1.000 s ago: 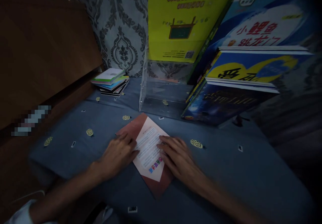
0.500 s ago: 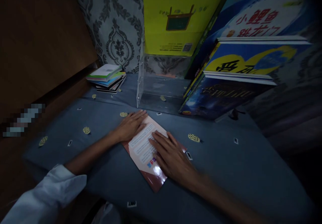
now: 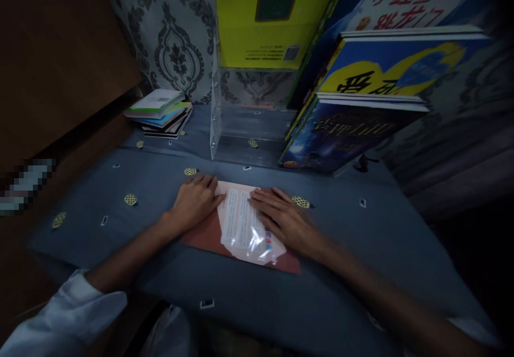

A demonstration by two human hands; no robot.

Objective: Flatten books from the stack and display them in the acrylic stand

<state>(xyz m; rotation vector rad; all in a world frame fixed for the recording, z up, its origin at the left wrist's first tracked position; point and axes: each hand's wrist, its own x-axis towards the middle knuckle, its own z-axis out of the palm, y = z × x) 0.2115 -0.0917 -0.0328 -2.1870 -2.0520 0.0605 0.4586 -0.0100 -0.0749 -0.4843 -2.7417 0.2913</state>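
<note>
A thin book [image 3: 236,223] with a glossy red-brown and pale pink cover lies flat on the cloth-covered table, its printed text sideways to me. My left hand [image 3: 196,202] is at the book's far left corner, fingers bent and drawn together, thumb over the cover; it seems to grip that edge, though the fingertips are partly hidden. Across the right part of the cover rests my right hand [image 3: 287,220], palm down with fingers stretched out. Light glares off the cover near its lower middle.
Beyond the book stands a clear acrylic rack [image 3: 214,116], with a yellow book [image 3: 273,41] and several picture books [image 3: 353,127] upright at its right. A stack of small books [image 3: 160,112] sits at the back left. Brown wooden furniture [image 3: 60,52] borders the table's left side.
The book has turned on the table, its long side now running more across my view. My left hand's fingers have bent in at the corner; my right hand still lies on the cover.
</note>
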